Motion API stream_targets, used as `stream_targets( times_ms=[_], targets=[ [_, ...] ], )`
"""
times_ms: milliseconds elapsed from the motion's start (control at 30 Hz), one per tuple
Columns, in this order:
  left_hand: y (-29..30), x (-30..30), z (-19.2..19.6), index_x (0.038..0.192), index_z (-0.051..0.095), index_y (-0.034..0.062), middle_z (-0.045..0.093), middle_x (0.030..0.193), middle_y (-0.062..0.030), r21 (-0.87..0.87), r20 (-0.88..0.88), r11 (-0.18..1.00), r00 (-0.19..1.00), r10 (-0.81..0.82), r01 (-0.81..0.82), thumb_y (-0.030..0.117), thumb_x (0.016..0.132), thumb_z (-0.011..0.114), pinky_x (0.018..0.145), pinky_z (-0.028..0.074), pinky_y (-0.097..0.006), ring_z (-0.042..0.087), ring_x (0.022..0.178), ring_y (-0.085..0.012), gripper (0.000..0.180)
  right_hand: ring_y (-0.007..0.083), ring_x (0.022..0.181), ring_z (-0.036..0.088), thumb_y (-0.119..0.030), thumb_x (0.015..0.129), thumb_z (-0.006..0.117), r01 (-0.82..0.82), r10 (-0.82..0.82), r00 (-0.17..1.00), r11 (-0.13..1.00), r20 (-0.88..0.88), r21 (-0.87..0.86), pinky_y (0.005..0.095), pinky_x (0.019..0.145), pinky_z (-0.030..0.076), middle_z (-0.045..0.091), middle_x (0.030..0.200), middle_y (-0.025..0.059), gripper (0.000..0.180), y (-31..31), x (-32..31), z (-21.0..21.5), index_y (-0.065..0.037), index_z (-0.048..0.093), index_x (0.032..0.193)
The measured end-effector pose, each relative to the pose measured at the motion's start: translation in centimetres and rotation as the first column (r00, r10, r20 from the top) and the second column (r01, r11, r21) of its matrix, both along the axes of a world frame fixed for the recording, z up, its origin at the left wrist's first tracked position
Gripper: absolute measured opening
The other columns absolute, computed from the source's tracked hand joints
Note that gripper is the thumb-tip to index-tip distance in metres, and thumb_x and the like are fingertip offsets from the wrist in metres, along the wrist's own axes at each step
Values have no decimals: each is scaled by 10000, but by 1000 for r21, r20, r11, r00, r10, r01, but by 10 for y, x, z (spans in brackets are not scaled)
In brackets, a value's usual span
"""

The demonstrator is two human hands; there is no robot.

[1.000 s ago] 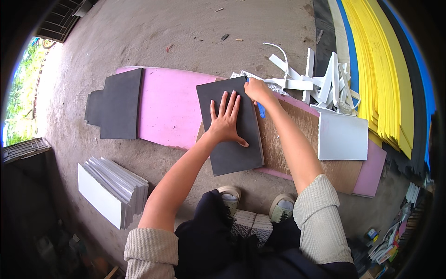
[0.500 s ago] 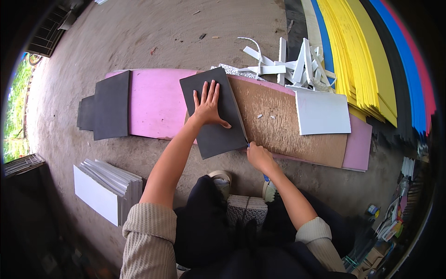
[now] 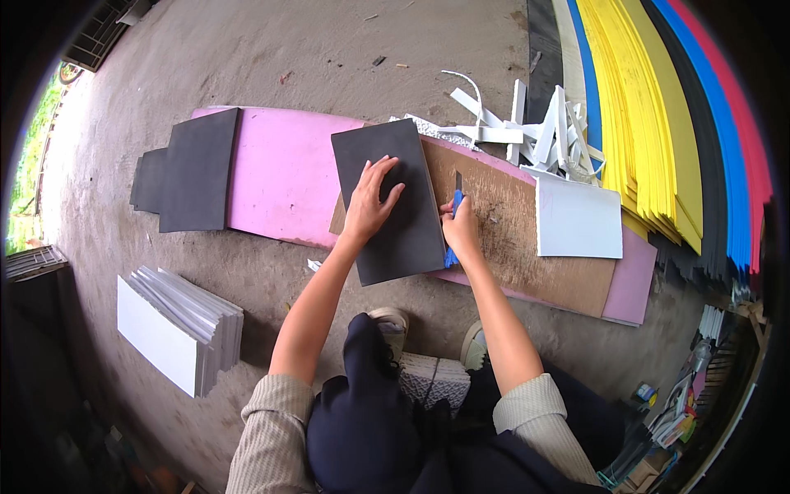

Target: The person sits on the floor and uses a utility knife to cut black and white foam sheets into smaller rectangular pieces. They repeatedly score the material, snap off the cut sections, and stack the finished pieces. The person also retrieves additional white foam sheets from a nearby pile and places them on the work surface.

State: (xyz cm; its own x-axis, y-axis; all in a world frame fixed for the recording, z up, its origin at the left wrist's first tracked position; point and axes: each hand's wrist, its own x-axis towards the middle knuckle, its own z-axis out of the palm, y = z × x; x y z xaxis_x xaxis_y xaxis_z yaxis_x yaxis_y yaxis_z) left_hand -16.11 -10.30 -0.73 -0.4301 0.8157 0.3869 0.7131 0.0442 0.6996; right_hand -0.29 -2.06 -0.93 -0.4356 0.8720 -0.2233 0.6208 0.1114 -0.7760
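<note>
1. The left hand (image 3: 372, 206) lies palm-down on one black rectangular panel (image 3: 411, 235), fingers extended and slightly bent, thumb held apart; it rests on the surface and grasps nothing.
2. The right hand (image 3: 461, 226) has its fingers wrapped closed round one blue-handled cutter (image 3: 457, 200), blade pointing away from the person, just beside the panel's right edge.
3. That panel sits at a slant across one worn brown board (image 3: 527, 235), its near end reaching past the board's near edge.
4. The board lies on pink sheeting (image 3: 280, 185), visible at both ends.
5. On the right end of the board is one white rectangular panel (image 3: 580, 221); beyond it lies a tangle of white offcut strips (image 3: 545, 142), at least six.
6. At the left end are overlapping dark grey panels (image 3: 197, 173), at least two.
7. On the concrete floor, lower left, stands one stack of white sheets (image 3: 169, 333), too tightly packed to count.
8. Far right are upright yellow sheets (image 3: 638, 115), many.
9. One small blue-and-yellow can (image 3: 648, 393) is at lower right; its contents cannot be told.
</note>
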Motion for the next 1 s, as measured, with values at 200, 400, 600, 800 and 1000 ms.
stream_targets(
  times_ms=[200,400,600,800,1000],
  targets=[
    [4,1,6,1162,411,28,398,1194,-149,-23,387,976,898,208,-216,253,740,608,956,270,-379,374,1131,-272,517,206,770,581,5,717,584,61,-118,983,932,-139,-358,303,693,441,580,800,137,260,16,-7,-9,9,390,889],
    [17,29,20,1272,219,37,227,1276,-201,-298,3,912,955,297,-282,443,626,660,968,77,-558,153,1224,-360,881,205,747,593,-26,698,619,-12,-32,986,966,-164,-258,304,669,449,588,774,126,296,13,-20,29,10,405,899],
    [-16,-23,10,1272,211,37,214,1280,-229,-316,-75,887,941,330,-336,297,649,681,953,151,-555,172,1215,-376,822,180,738,587,-21,683,623,-28,35,983,999,-178,40,297,661,449,585,776,117,287,26,-15,98,-13,409,874],
    [-14,-50,69,1274,203,28,206,1277,-252,-309,-83,907,958,274,-286,364,642,675,989,142,-478,171,1208,-386,858,205,737,609,-42,694,613,-163,210,969,940,-130,301,308,673,469,596,757,127,269,42,25,215,-18,395,850],
    [30,-11,208,1279,213,27,230,1279,-211,-85,98,992,992,-80,88,445,688,624,992,167,-442,200,1207,-343,832,185,757,602,-21,710,590,-189,272,953,876,-131,444,288,690,466,588,779,108,258,33,94,327,-17,396,880]
  ],
)
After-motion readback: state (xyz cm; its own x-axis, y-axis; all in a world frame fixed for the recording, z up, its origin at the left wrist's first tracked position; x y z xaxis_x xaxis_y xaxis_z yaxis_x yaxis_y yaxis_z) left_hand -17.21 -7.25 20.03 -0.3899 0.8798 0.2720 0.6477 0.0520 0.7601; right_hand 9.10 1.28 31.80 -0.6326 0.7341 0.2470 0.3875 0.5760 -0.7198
